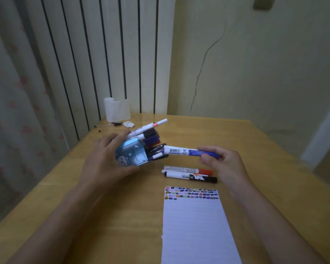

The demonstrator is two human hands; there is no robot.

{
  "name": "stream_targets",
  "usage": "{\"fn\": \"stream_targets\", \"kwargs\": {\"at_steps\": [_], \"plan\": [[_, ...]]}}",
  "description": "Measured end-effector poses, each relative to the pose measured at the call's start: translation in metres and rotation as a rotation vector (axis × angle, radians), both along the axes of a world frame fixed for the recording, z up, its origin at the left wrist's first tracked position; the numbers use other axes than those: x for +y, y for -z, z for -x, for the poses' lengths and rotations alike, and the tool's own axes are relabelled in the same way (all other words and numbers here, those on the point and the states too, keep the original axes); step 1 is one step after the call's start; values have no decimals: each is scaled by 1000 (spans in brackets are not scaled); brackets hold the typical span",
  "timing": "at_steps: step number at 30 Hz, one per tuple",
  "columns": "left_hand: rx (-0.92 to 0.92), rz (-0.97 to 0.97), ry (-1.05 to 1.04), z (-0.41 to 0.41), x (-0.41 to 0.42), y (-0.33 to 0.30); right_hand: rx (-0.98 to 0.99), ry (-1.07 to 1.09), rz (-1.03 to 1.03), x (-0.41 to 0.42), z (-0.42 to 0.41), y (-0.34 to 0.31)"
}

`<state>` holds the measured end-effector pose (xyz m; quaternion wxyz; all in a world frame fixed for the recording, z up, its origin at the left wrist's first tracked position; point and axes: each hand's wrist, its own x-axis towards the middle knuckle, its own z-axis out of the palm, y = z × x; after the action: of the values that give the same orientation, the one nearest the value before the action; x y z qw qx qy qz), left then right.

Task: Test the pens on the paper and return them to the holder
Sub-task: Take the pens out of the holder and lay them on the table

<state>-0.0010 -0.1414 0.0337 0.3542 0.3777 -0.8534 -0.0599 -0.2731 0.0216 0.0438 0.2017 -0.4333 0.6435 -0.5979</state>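
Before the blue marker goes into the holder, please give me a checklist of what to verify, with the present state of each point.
1. Right hand grips blue marker: ok.
2. Left hand holds holder, tilted toward the marker: ok.
3. Marker's white end at the holder's mouth: ok.
4. Free space inside among the other pens: cannot tell.
5. Blue marker tested on paper: cannot tell; swatches are there.
6. Red marker and black marker returned: not ok, both lie on the table.
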Motion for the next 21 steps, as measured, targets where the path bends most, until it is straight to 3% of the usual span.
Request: {"fn": "stream_targets", "kwargs": {"at_steps": [4,10,21], "plan": [[58,-41,-15,-5,-3,-1,60,100,-54,0,20,14],[-3,-23,-11,-5,-4,-3,352,62,-194,-7,21,30],[13,-47,-22,-5,-3,-3,507,-1,-296,-14,16,42]]}}
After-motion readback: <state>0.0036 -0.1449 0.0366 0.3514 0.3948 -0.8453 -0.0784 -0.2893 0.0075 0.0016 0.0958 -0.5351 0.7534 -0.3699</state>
